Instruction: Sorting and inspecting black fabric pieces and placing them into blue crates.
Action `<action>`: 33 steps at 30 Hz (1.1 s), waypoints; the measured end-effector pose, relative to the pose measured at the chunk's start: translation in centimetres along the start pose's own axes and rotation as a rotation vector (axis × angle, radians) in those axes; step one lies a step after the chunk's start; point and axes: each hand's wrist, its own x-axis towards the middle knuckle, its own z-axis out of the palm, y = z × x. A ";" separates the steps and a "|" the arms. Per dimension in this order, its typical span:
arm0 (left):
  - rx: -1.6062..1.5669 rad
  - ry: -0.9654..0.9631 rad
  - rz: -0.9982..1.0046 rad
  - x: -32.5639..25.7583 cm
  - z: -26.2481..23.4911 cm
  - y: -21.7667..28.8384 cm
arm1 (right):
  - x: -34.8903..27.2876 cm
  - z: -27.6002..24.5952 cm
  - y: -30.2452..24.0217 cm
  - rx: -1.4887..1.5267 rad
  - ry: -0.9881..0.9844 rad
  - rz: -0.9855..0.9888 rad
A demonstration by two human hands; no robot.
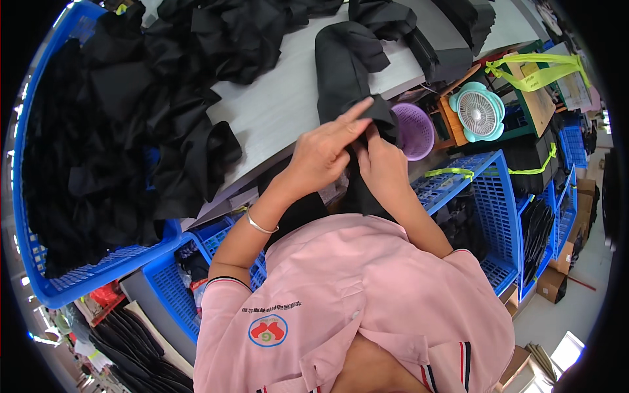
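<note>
A long black fabric piece [341, 72] lies over the table edge and hangs down toward my lap. My left hand [320, 152] is on its near part, index finger pointing up and right across the cloth, the thumb and other fingers drawn in. Close beside it, my right hand [383, 164] is closed, with thumb and fingertips pinching the edge of the same cloth. The fingertips of both hands almost meet. Cloth under the fingers is partly hidden. A bracelet [261, 226] circles my left wrist.
A grey table [275, 118] bears heaped black fabric [223, 39]. On the left stands a large blue crate [42, 285] full of black pieces. To the right are a purple basket [414, 131], a teal fan [477, 112] and another blue crate [495, 216].
</note>
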 end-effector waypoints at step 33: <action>-0.017 0.675 -0.160 -4.4 4.1 4.5 | 4.5 0.9 -0.5 1.406 -0.191 0.521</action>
